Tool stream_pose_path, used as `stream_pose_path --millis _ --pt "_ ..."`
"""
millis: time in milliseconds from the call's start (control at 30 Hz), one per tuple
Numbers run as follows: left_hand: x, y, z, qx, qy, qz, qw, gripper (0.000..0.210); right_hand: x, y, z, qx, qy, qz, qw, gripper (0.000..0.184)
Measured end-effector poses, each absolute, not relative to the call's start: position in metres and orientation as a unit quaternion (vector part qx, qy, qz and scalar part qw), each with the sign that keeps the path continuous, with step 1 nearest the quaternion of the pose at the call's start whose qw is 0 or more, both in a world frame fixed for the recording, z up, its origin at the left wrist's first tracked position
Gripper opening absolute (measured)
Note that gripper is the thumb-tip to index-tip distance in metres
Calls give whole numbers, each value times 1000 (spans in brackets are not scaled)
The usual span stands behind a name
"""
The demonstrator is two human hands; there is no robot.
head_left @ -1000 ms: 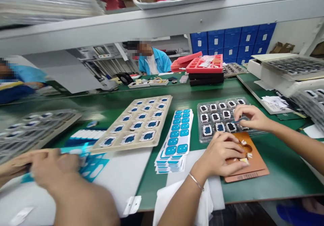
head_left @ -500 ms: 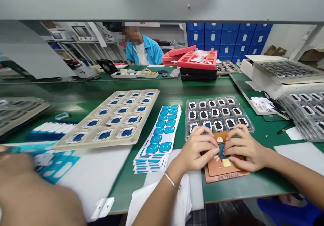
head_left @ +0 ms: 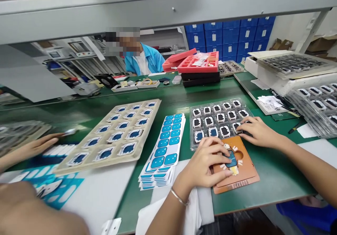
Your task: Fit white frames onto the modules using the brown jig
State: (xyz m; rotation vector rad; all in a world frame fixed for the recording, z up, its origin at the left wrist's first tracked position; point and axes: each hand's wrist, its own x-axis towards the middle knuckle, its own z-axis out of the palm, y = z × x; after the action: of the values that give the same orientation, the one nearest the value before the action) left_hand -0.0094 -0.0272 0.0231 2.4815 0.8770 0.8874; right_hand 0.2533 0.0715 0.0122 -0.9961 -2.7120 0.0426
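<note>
My left hand point(head_left: 206, 159) lies with fingers spread on an orange fixture board point(head_left: 247, 177). Its fingertips touch a small dark blue plate point(head_left: 232, 160) set in the board. Its thumb rests by a yellow patch point(head_left: 233, 171) below the plate. White tabs and a round recess surround the plate. Just beyond the board, my right hand point(head_left: 255, 131) reaches over the near right corner of a clear tray point(head_left: 194, 146). Its fingers are parted and close to a white-framed part point(head_left: 237, 126), which they partly hide. The tray's other pockets hold similar parts with dark or blue centres.
Teal-and-white label sheets point(head_left: 158, 162) are stacked left of my arm. Left of them lies a beige tray point(head_left: 143, 147) of parts. A co-worker's hand point(head_left: 39, 145) reaches in from the left, near teal film point(head_left: 76, 187). Red trays point(head_left: 210, 61) stand behind.
My right hand has left the blue plate and moved up to the clear tray. My left hand stays on the board. At left, a co-worker's hand now reaches farther up the table. The view has tilted.
</note>
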Motion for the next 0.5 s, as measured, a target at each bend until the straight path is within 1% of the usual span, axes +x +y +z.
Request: stream_pose_path --millis 67,167,233,333,500 --pt "-9 -28 23 878 309 314 187 24 255 74 10 -333 -934 47 120 22" --pt "-9 -29 22 876 307 320 189 25 258 79 6 -329 -929 104 137 21" --pt "-8 -29 21 877 313 320 177 25 260 82 4 -319 -921 141 173 24" --pt "-8 -29 18 883 319 308 156 25 263 85 5 -303 -903 176 250 31" --pt "-7 -29 15 893 325 288 120 30 266 69 20 -316 -859 225 334 22"
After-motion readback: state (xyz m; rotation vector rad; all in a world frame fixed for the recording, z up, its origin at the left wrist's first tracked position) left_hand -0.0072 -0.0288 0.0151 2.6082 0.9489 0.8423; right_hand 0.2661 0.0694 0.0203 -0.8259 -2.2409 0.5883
